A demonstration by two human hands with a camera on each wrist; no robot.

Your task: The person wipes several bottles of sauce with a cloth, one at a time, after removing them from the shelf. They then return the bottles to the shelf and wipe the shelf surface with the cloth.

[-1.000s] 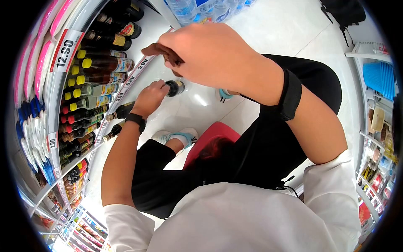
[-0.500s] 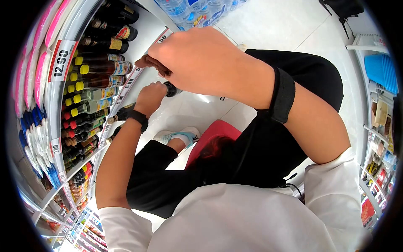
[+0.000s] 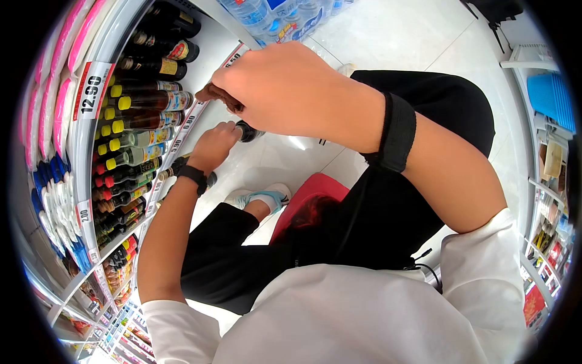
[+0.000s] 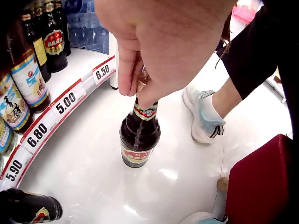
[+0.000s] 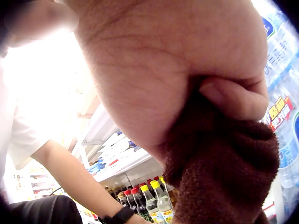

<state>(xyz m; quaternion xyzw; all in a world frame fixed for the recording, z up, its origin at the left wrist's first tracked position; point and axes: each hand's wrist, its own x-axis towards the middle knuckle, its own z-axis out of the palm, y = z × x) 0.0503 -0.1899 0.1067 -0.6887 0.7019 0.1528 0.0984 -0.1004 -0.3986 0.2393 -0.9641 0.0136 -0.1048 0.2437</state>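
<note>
— Where does the bottle stand?
— The dark glass bottle [image 4: 139,140] is upright just in front of the price strip [image 4: 60,109]. The left hand [image 4: 163,42] pinches its neck.
— And the other hand?
— The right hand [image 3: 291,85], above the strip, clenches a brown cloth [image 3: 218,94]. The bottle looks heavy, slick and breakable, so the neck is probably the surest hold.

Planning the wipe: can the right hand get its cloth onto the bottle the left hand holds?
Probably yes. The left hand pinches only the neck of the bottle, leaving its body bare. The right hand, gripping the cloth, is just above it in the head view, with nothing between.
</note>
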